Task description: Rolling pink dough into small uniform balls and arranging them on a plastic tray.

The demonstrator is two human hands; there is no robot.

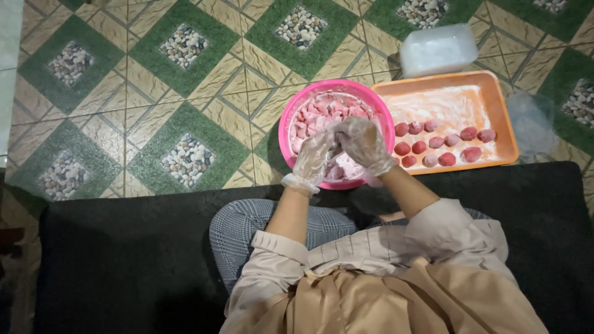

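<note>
Both hands wear thin clear gloves and meet over the near half of the pink bowl [337,133], which sits on the tiled floor [154,93] just ahead of the person's knees. The left hand [314,158] is cupped, fingers curled inward; the right hand [364,143] is curled over it from the right. A pink dough piece appears to be pressed between the two grips, but the gloves and overlapping fingers hide it, so I cannot tell its outline or whether either grip is fully clamped on it.

The bowl holds many floured pink dough lumps [322,111], lying below and beyond the hands. The orange tray [504,124] touches the bowl's right rim; shaped pink balls [442,145] lie in two loose rows on its near half, and its far half is dusted white. A clear lidded tub [438,49] stands just beyond the tray, and a crumpled clear bag [531,124] lies at the tray's right edge.

Risks, as judged:
- Loose glove cuffs may slip or snag in sticky dough.
- A piece dropped from the hands could miss the bowl and land on the floor or the dark mat [124,260].
- The balls on the tray lie near one another and could stick together if crowded further.
</note>
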